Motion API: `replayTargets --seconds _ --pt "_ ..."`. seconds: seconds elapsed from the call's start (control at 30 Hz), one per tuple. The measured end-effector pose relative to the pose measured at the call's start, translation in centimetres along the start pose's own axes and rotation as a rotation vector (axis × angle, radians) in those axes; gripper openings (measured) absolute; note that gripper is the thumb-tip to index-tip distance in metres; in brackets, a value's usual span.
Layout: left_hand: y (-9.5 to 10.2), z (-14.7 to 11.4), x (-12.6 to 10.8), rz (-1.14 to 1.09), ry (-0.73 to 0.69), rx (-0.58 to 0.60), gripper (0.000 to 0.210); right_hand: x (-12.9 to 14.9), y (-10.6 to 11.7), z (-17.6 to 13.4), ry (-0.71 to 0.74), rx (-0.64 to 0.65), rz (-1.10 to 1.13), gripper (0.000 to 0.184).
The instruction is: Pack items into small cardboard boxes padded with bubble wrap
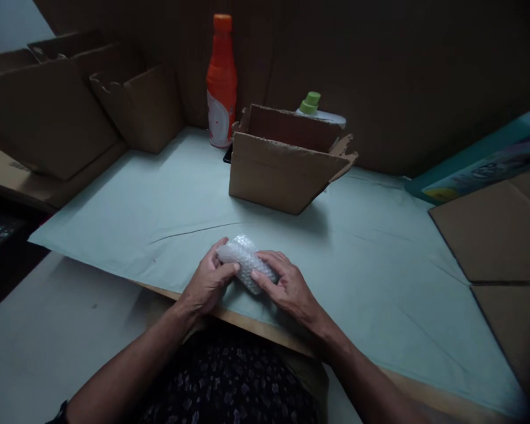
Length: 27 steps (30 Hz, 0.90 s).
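Observation:
A small bundle of bubble wrap (244, 262) is held between my two hands near the front edge of the table. My left hand (208, 281) grips its left end, with the thumb on top. On the right side, my right hand (287, 284) has its fingers and thumb closed around the bundle. Whatever the wrap may enclose cannot be made out. Just beyond the hands stands an open cardboard box (276, 175), its top edges torn and its inside mostly hidden.
An orange-red bottle (221, 82) stands behind the box, and a green-capped bottle (310, 103) is partly hidden. Cardboard boxes (48, 112) line the left. Flat cardboard (494, 235) and a teal box (477, 159) lie right. A pale sheet (371, 253) covers the table.

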<state>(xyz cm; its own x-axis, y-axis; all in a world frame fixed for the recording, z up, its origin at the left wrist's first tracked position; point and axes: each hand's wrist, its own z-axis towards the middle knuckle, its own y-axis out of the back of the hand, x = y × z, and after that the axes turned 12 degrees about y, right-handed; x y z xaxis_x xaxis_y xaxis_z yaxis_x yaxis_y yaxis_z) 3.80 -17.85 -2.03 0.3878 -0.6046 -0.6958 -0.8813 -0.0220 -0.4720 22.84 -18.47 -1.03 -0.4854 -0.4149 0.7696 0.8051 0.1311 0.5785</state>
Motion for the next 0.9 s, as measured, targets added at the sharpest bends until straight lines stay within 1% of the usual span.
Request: replayTargets --seconds 0.07,0.1,0.17,0.2,0.23,0.27,0.3,0.33,0.37,0.4,0.5,0.53,0.57,0.6,0.63,0.67,0.73,0.8,0.9 --pt "-0.5 0.1 0.4 -0.057 -0.008 0.003 0.085 -0.1 0.2 -0.6 -0.022 -0.075 0.051 0.040" --pt "-0.7 0.2 0.6 -0.056 -0.022 0.016 0.086 -0.3 0.3 -0.8 -0.062 -0.091 0.119 0.049" --pt "-0.7 0.5 0.9 0.017 -0.057 0.053 0.088 -0.7 0.7 -1.4 -0.175 -0.084 0.327 0.065" --pt "-0.7 0.7 0.9 0.094 -0.065 0.076 0.087 -0.9 1.0 -1.7 -0.226 -0.073 0.429 0.065" --pt "-0.6 0.9 0.8 0.192 -0.071 0.103 0.087 -1.1 1.2 -1.9 -0.264 -0.076 0.502 0.062" --pt "-0.6 1.2 0.5 0.300 -0.088 0.126 0.086 -1.3 1.5 -2.2 -0.289 -0.099 0.539 0.056" --pt "-0.8 1.4 0.0 0.409 -0.134 0.136 0.084 -1.5 1.9 -2.4 -0.303 -0.134 0.543 0.051" --pt "-1.0 1.6 -0.8 0.519 -0.217 0.127 0.081 -1.7 2.3 -2.5 -0.310 -0.168 0.526 0.047" --pt "-1.5 1.9 -1.9 0.629 -0.346 0.098 0.078 -1.9 2.9 -2.6 -0.312 -0.194 0.499 0.045" --pt "-2.2 2.2 -3.2 0.741 -0.519 0.051 0.075 -2.1 3.5 -2.7 -0.312 -0.211 0.470 0.045" --pt "-5.5 3.8 -8.1 1.108 -1.093 -0.139 0.068 -2.4 6.0 -2.6 -0.315 -0.198 0.369 0.044" --pt "-6.7 4.7 -9.9 1.225 -1.230 -0.195 0.068 -2.4 7.0 -2.6 -0.312 -0.190 0.328 0.043" --pt "-7.9 5.7 -11.5 1.335 -1.311 -0.241 0.068 -2.2 8.0 -2.4 -0.305 -0.182 0.282 0.042" --pt "-9.0 6.8 -13.0 1.437 -1.335 -0.281 0.067 -2.0 9.1 -2.3 -0.293 -0.174 0.230 0.041" --pt "-9.9 7.9 -14.3 1.532 -1.318 -0.310 0.063 -1.7 10.2 -2.2 -0.275 -0.171 0.170 0.040" --pt "-10.5 8.9 -15.4 1.617 -1.277 -0.324 0.054 -1.4 11.4 -2.2 -0.253 -0.174 0.104 0.038" --pt "-11.0 10.0 -16.6 1.735 -1.210 -0.306 0.033 -0.7 13.8 -2.1 -0.206 -0.210 -0.026 0.035" --pt "-10.5 9.7 -16.6 1.786 -1.221 -0.255 0.023 0.1 16.2 -1.9 -0.156 -0.294 -0.126 0.035" --pt "-9.0 7.1 -15.2 1.817 -1.324 -0.205 0.022 2.0 19.3 -0.8 -0.073 -0.405 -0.226 0.036"
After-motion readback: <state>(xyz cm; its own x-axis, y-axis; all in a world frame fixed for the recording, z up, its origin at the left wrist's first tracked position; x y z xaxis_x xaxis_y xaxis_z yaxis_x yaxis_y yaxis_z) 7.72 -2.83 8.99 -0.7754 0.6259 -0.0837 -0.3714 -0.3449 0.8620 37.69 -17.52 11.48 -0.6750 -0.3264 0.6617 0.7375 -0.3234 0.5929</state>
